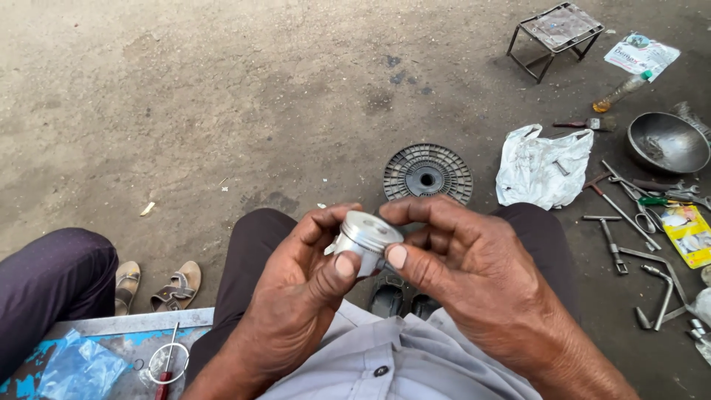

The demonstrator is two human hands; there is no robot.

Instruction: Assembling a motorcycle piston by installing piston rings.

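Head view showed both hands closed around a small piston (pixel 366 238), a short cylinder of dull grey metal with a flat crown, held above the person's lap. Left hand (pixel 296 296) cupped it from below, thumb pressing its side; right hand (pixel 466 274) pinched it from the other side. Beyond lay rough, gritty ground, a round ribbed disc (pixel 427 174), a crumpled white bag (pixel 541 167), long steel wrenches (pixel 629 222) and a dented metal bowl (pixel 668 142). Bare ground stretched open to the left.
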